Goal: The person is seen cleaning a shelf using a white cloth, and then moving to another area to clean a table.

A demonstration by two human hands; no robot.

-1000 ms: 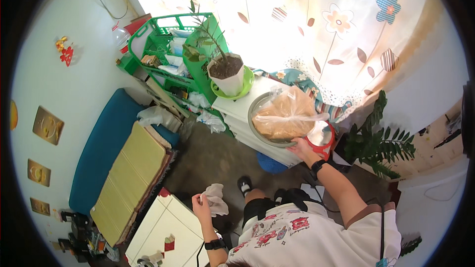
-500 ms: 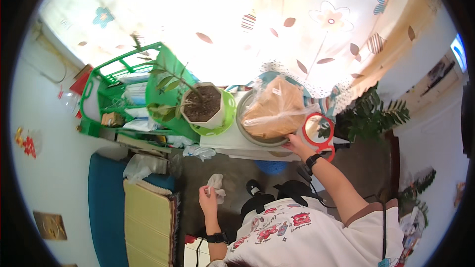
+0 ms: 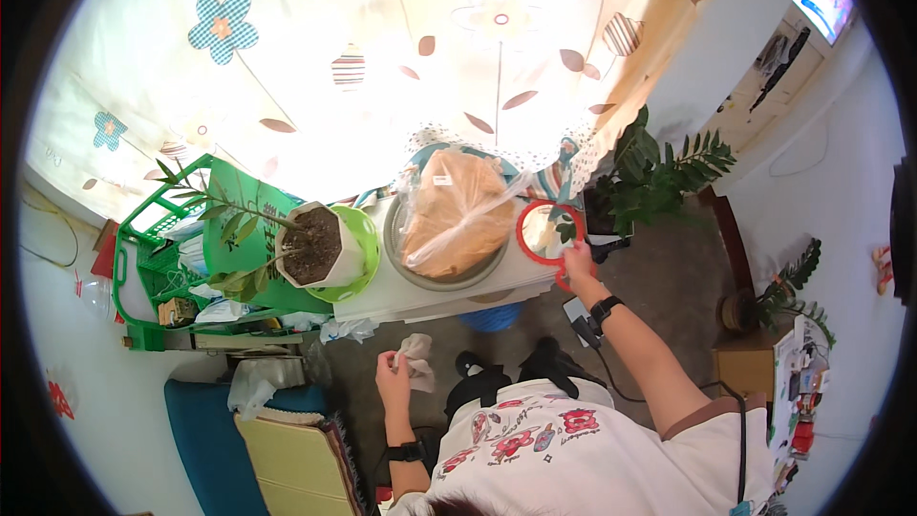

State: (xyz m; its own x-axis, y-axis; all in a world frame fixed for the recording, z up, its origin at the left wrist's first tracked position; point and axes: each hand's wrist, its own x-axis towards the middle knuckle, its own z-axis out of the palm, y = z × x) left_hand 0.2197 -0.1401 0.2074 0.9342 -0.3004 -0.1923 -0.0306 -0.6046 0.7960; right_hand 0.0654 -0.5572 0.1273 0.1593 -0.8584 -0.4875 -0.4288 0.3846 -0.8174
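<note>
Red-framed mirror [image 3: 546, 230]: located at the right end of the cabinet top, right hand on it. Whether its full weight rests there cannot be told from this angle.

Setting, in descending size. Flowered curtain [image 3: 373, 0] across the far side, brightly backlit. White cabinet [image 3: 420, 305] below it, carrying the row of items. Green rack [image 3: 250, 229] to the left. Potted plant [image 3: 313, 247] on the left part of the cabinet, set in a bright green saucer [image 3: 367, 250]. Grey basin [image 3: 393, 250] near the middle, with a clear bag of brown contents [image 3: 451, 218] sitting in it; no hand on either. Mirror just right of the basin, apart from the potted plant.

Grip, right hand [image 3: 579, 266]: fingers appear closed around the red frame at its lower right; exact finger placement partly hidden. Grip, left hand [image 3: 392, 378]: thumb and fingers pinching a pale cloth [image 3: 415, 363], which hangs in front of the cabinet, clear of the mirror and basin.

Progress, judged from present positions: mirror reached and apparently grasped; cloth in hand. Not yet done: no clear lift of the mirror, no contact between cloth and any surface. Handling of the mirror therefore judged to be at an early stage.
</note>
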